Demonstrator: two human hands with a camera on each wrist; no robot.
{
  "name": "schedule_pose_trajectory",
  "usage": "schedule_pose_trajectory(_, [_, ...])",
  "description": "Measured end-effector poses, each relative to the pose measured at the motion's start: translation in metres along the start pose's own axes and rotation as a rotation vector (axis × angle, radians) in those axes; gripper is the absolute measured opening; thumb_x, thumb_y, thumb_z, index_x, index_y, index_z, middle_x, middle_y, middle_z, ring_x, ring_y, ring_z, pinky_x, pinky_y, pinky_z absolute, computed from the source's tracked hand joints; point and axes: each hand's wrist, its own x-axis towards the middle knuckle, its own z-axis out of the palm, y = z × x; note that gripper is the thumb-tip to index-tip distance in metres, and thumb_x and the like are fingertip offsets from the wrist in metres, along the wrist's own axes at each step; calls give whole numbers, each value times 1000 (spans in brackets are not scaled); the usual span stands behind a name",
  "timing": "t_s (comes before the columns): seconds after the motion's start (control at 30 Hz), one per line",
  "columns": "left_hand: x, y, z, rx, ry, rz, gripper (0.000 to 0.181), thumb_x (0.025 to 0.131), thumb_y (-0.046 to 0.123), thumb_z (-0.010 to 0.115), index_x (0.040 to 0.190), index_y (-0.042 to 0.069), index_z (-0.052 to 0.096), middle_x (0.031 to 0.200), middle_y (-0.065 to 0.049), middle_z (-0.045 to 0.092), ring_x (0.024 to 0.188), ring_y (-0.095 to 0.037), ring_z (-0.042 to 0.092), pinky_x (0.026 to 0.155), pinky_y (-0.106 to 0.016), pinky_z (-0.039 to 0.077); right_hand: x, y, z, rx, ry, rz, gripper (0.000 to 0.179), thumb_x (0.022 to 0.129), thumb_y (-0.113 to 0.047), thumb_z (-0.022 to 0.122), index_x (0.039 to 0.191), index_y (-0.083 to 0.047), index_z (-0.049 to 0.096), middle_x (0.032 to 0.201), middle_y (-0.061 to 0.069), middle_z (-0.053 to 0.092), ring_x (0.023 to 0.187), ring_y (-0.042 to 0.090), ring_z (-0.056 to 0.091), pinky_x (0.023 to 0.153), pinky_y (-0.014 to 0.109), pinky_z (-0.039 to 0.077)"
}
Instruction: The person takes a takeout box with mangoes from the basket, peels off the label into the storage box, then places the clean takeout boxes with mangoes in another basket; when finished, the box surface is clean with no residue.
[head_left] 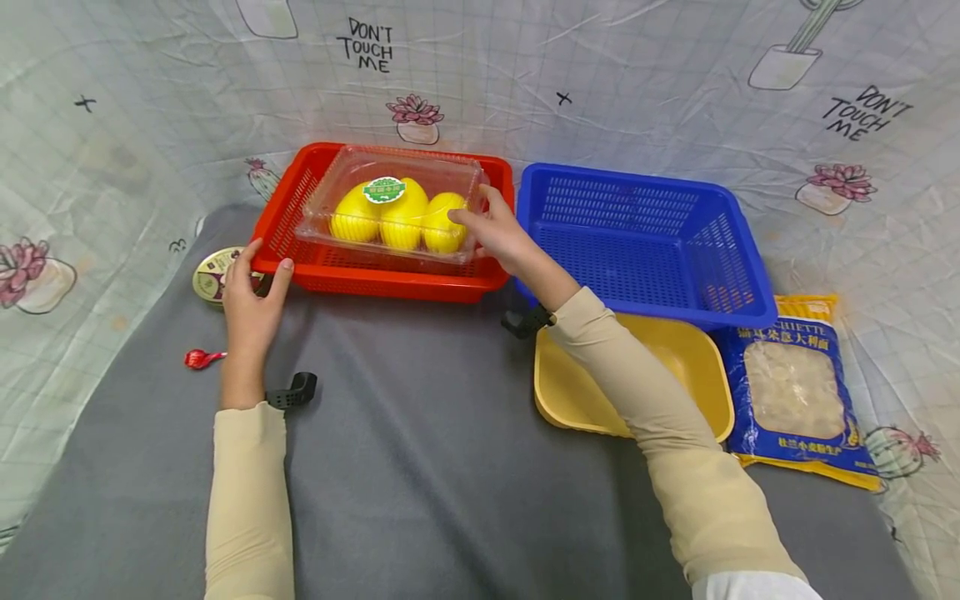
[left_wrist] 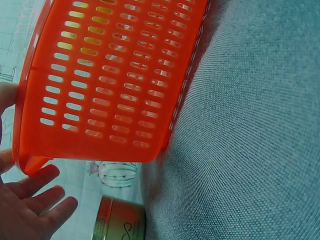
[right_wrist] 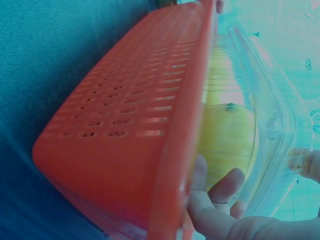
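Left hand [head_left: 252, 312]: my fingers spread, touching the red rectangular plastic basket [head_left: 382, 283]
Right hand [head_left: 501, 233]: I clamp the clear rectangular plastic box [head_left: 392, 197] of rounded yellow fruit [head_left: 355, 218]

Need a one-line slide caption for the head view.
Right hand holds a clear box of yellow fruit at a red basket; left hand grips the basket's corner.

Grey cloth [head_left: 420, 467] carries red basket [head_left: 390, 285], blue basket [head_left: 622, 250], tub [head_left: 686, 354], bag [head_left: 795, 392], tin [head_left: 210, 277] and lollipop [head_left: 198, 358].
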Motion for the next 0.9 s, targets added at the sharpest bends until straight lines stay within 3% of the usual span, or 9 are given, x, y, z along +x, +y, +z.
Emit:
schedule_pose_trajectory(0.1, [-1, 0, 1, 3, 15, 14, 64, 96, 40, 56, 151, 16, 34, 152, -7, 36, 138, -22, 35, 115, -40, 32, -1, -1, -1, -2, -5, -2, 77, 96, -27, 60, 155, -15, 12, 156, 11, 24, 128, 27, 45, 96, 47, 51])
schedule_pose_trajectory(0.33, [-1, 7, 0, 12, 86, 93, 62, 94, 33, 59, 149, 13, 37, 159, -2, 25, 150, -12, 7, 120, -30, 4, -9, -5, -4, -2, -21, -30, 78, 96, -28, 60, 155, -15, 11, 155, 11, 24, 128, 27, 45, 96, 48, 51])
schedule_pose_trajectory(0.6, [1, 25, 1, -58, 196, 289, 46, 92, 14, 56, 138, 7, 52, 149, -5, 44, 146, -11, 22, 117, -23, 14, -16, -12, -11, 17, -39, -72, 77, 96, -28, 60, 155, -14, 13, 149, 13, 30, 122, 28, 49, 94, 47, 52])
schedule_pose_trajectory(0.73, [4, 35, 0, -92, 130, 376, 50, 89, 6, 54, 139, 6, 51, 148, -7, 45, 144, -11, 27, 117, -24, 18, -18, -14, -13, 3, -39, -71, 76, 96, -28, 60, 155, -14, 13, 147, 14, 33, 124, 28, 48, 94, 46, 52])
schedule_pose_trajectory(0.9, [10, 42, 0, -172, -92, 393, 67, 83, 2, 57, 148, 7, 39, 153, -7, 37, 141, -15, 31, 118, -28, 20, -19, -17, -16, -11, -49, -76, 75, 96, -27, 60, 155, -14, 14, 146, 14, 34, 121, 26, 49, 93, 45, 53])
